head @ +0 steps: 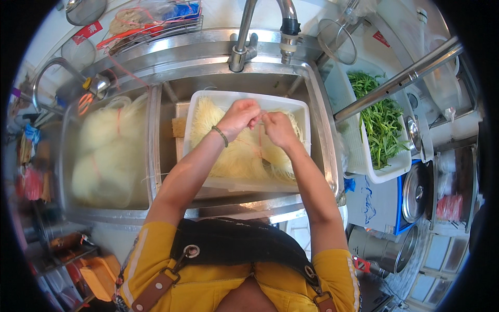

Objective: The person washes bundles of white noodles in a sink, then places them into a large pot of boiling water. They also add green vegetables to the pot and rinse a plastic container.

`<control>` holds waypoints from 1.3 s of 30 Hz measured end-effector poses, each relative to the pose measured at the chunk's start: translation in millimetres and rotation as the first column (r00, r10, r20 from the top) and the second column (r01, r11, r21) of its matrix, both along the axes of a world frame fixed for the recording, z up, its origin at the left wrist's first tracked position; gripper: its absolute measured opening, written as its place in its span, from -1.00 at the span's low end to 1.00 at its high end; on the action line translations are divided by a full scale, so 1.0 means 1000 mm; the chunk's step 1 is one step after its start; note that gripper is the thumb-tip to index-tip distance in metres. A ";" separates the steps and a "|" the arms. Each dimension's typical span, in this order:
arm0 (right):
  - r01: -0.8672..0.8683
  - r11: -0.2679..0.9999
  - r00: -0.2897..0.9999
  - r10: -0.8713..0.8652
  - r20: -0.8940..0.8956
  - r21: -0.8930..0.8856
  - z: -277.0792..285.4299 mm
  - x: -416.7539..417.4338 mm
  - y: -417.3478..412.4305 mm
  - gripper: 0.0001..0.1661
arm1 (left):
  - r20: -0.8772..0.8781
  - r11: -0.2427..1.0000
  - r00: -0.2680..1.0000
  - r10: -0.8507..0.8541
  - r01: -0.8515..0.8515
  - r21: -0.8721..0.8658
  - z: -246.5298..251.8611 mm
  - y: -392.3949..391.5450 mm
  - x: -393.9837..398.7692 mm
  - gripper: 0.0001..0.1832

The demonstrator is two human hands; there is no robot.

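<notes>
A white plastic tub [249, 182] stands in the right basin of the steel sink, holding bundles of pale noodles [237, 156]. Pink string [260, 145] lies around the noodles near the tub's middle. Over them, my left hand [242, 113] and my right hand [277, 126] meet with fingers pinched together, apparently on the string's ends; the fingers hide most of what they hold. More noodle bundles [111, 156], tied with pink string, lie in cloudy water in the left basin.
A faucet [238, 54] and a hose end [287, 46] hang behind the tub. Right of the sink stands a white basket [376, 177] of leafy greens [380, 124], with a metal pipe [397, 80] slanting over it. Orange-handled scissors [85, 103] are at the left basin's back corner.
</notes>
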State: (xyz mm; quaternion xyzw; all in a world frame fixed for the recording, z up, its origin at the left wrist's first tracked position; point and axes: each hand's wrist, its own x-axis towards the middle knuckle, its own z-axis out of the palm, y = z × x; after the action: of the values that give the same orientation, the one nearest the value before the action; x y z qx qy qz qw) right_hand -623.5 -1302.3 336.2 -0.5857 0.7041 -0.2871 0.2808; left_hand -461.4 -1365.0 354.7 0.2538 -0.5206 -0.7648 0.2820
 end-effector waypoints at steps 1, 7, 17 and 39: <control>0.038 0.999 0.998 -0.037 0.050 -0.017 0.002 -0.006 0.003 -0.48 | -0.051 1.000 0.999 -0.011 0.011 -0.009 0.014 0.001 0.000 -0.89; 0.177 0.984 0.938 -0.178 0.297 0.031 0.009 -0.018 0.012 -0.44 | 0.051 0.937 0.997 0.052 -0.031 -0.349 0.015 -0.014 -0.015 -0.90; 0.161 0.982 0.925 -0.115 0.363 -0.099 0.032 -0.006 0.018 -0.45 | 0.272 0.723 0.937 0.218 0.032 -0.690 -0.065 0.015 -0.043 -0.78; -0.173 0.771 0.822 0.456 0.342 -0.612 0.220 0.086 0.041 -0.27 | -0.202 0.689 0.956 0.212 -0.293 -0.663 0.189 0.019 0.120 -0.73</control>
State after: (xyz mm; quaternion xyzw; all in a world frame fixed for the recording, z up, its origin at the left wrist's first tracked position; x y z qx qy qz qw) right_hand -537.5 -1261.1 556.6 -0.6658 0.3871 -0.5596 0.3060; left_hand -341.2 -1346.1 543.5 0.1586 -0.7099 -0.4843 0.4862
